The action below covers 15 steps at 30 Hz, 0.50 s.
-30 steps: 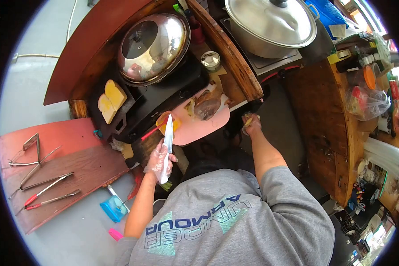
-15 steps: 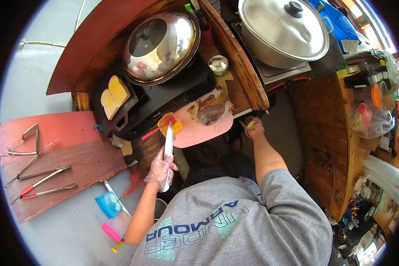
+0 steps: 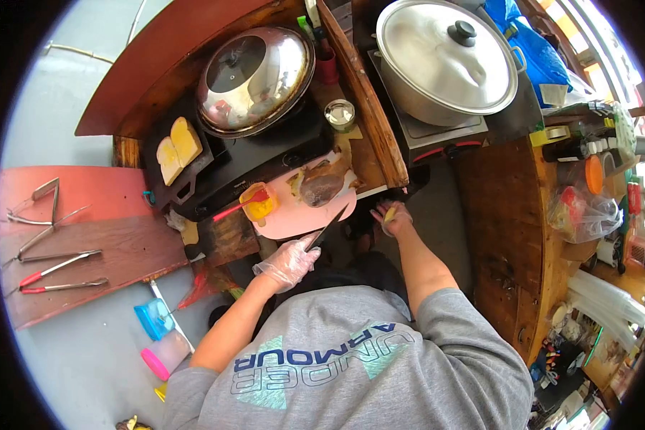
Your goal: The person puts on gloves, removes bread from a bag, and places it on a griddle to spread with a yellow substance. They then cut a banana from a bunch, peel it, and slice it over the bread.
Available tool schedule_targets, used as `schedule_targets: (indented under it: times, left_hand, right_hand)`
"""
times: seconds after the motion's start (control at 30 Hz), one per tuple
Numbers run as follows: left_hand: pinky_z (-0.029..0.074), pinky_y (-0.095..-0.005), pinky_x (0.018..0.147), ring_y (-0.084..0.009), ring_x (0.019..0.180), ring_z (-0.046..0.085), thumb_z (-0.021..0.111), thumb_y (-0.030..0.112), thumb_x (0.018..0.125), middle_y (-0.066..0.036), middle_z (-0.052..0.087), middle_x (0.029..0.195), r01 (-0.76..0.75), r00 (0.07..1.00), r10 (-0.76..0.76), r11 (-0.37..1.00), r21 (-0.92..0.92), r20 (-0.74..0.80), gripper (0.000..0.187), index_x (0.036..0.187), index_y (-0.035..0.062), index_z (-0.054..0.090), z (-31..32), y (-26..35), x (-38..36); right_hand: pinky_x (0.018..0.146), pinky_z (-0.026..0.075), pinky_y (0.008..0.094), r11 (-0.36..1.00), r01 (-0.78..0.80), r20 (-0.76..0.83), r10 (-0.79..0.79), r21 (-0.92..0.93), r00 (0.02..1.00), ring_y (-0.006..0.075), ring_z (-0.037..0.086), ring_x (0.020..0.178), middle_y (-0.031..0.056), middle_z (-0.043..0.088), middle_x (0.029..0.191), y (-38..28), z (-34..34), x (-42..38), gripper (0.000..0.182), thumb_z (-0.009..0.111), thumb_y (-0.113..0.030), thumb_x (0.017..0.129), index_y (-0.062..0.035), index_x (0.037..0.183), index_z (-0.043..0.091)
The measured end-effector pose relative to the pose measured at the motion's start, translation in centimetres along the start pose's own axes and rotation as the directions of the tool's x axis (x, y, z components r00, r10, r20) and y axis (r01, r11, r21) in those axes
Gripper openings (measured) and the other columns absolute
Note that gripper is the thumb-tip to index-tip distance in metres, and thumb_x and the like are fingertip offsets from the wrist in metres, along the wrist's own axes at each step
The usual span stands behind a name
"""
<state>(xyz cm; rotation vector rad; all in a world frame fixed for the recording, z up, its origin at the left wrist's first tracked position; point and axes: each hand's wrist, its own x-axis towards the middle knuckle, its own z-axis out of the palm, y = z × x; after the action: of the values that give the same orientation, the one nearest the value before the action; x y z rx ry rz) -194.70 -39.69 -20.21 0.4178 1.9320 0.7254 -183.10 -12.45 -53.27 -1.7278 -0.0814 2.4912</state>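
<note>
My left hand (image 3: 288, 265), in a clear plastic glove, is closed around the handle of a knife (image 3: 330, 226). The blade slants up and right, its tip near the front right edge of a pink cutting board (image 3: 283, 228). My right hand (image 3: 397, 219), also gloved, holds a small yellow piece (image 3: 389, 213) whose kind I cannot make out. It is just right of the board. On the board lies a dark brown, oval thing (image 3: 322, 190). An orange tub (image 3: 260, 205) of yellow spread stands at the board's left, with a red-handled utensil (image 3: 240, 206) resting in it.
Two bread slices (image 3: 179, 150) lie at the left of a black griddle (image 3: 261, 159), beside a domed metal lid (image 3: 256, 82). A large lidded pot (image 3: 444, 68) stands to the back right. Several tongs (image 3: 62, 283) lie on the left shelf (image 3: 132, 247). A wooden cabinet (image 3: 502, 251) is at right.
The knife has swung from pointing up at the tub to slanting right, towards the board's front right edge. My left hand has shifted right; my right hand still holds the yellow piece, slightly nearer.
</note>
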Motion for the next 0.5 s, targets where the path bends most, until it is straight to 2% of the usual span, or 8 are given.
schedule_targets:
  times: [0.07,0.1,0.17,0.23,0.33,0.4,0.43,0.5]
  left_hand:
    - [0.049,-0.0302,0.052,-0.0124,0.056,0.055,0.057,0.027,0.104,-0.003,0.063,0.077,0.164,0.985,-0.157,0.982,-0.093,0.077,0.034,0.130,0.0066,0.064,-0.4,-0.1,0.1]
    - [0.049,-0.0294,0.052,-0.0119,0.056,0.056,0.056,0.026,0.104,-0.003,0.064,0.079,0.099,0.995,-0.097,0.991,-0.095,0.032,0.024,0.111,0.0047,0.065,-0.5,-0.1,-0.5]
    - [0.050,-0.0287,0.052,-0.0116,0.057,0.058,0.055,0.023,0.105,-0.004,0.065,0.081,-0.045,0.998,0.039,0.986,-0.159,-0.040,0.022,0.110,0.0041,0.065,0.0,-3.4,-0.5]
    - [0.051,-0.0288,0.052,-0.0107,0.058,0.059,0.053,0.018,0.107,-0.003,0.065,0.083,-0.024,0.996,0.007,0.977,-0.210,-0.085,0.019,0.107,0.0030,0.064,-0.5,-2.9,-2.1]
    - [0.050,-0.0282,0.051,-0.0099,0.058,0.058,0.052,0.018,0.108,-0.002,0.064,0.082,-0.065,0.976,0.004,0.960,-0.274,-0.218,0.021,0.114,0.0036,0.066,-1.6,-3.1,-4.3]
    - [0.050,-0.0269,0.052,-0.0091,0.059,0.058,0.052,0.018,0.108,-0.002,0.063,0.083,-0.131,0.934,0.013,0.942,-0.310,-0.356,0.031,0.135,0.0069,0.062,-3.0,-2.3,-6.1]
    - [0.050,-0.0269,0.052,-0.0091,0.059,0.058,0.052,0.018,0.108,-0.002,0.063,0.083,-0.141,0.926,0.010,0.937,-0.321,-0.376,0.031,0.135,0.0069,0.062,-3.5,-2.8,-6.4]
    - [0.053,-0.0252,0.057,-0.0087,0.065,0.059,0.056,0.020,0.107,-0.005,0.063,0.093,-0.392,0.789,0.190,0.888,-0.241,-0.584,0.064,0.166,0.0179,0.031,-4.6,-5.2,-6.1]
  right_hand:
    - [0.093,0.059,0.0550,0.972,-0.021,0.053,0.034,-0.234,0.998,0.0334,0.067,0.111,0.0173,0.067,0.121,-0.3,-2.0,0.5,0.033,0.059,-0.020,0.099,-0.0047,0.128,0.059]
    - [0.084,0.064,0.0470,0.905,-0.028,0.103,0.079,-0.424,0.992,0.0293,0.073,0.099,0.0152,0.071,0.110,-0.6,-3.5,0.7,0.033,0.063,-0.022,0.098,-0.0049,0.126,0.063]
    - [0.067,0.061,0.0360,0.631,0.165,0.228,0.019,-0.758,0.973,0.0207,0.071,0.073,0.0078,0.072,0.087,-1.6,-1.2,-7.3,0.030,0.071,-0.022,0.094,-0.0050,0.118,0.069]
    - [0.058,0.055,0.0308,0.431,0.257,0.292,0.017,-0.865,0.956,0.0154,0.065,0.064,0.0036,0.070,0.080,-1.7,0.3,-12.1,0.028,0.074,-0.022,0.092,-0.0047,0.114,0.070]
    - [0.054,0.051,0.0307,0.266,0.337,0.372,0.094,-0.903,0.923,0.0151,0.062,0.063,0.0052,0.067,0.083,-1.2,5.6,-19.0,0.033,0.072,-0.019,0.092,-0.0027,0.121,0.067]
    - [0.054,0.050,0.0298,0.452,0.347,0.452,0.146,-0.822,0.880,0.0147,0.061,0.064,0.0057,0.066,0.087,0.6,9.9,-24.3,0.042,0.070,-0.018,0.094,-0.0016,0.132,0.061]
    - [0.058,0.051,0.0300,0.503,0.293,0.448,0.219,-0.813,0.867,0.0153,0.062,0.070,0.0068,0.065,0.092,1.4,12.5,-25.9,0.052,0.072,-0.018,0.093,-0.0021,0.139,0.055]
    - [0.069,0.053,0.0326,0.577,0.280,0.525,0.315,-0.767,0.791,0.0179,0.064,0.080,0.0072,0.065,0.098,4.0,17.9,-28.8,0.067,0.078,-0.022,0.091,-0.0048,0.147,0.047]
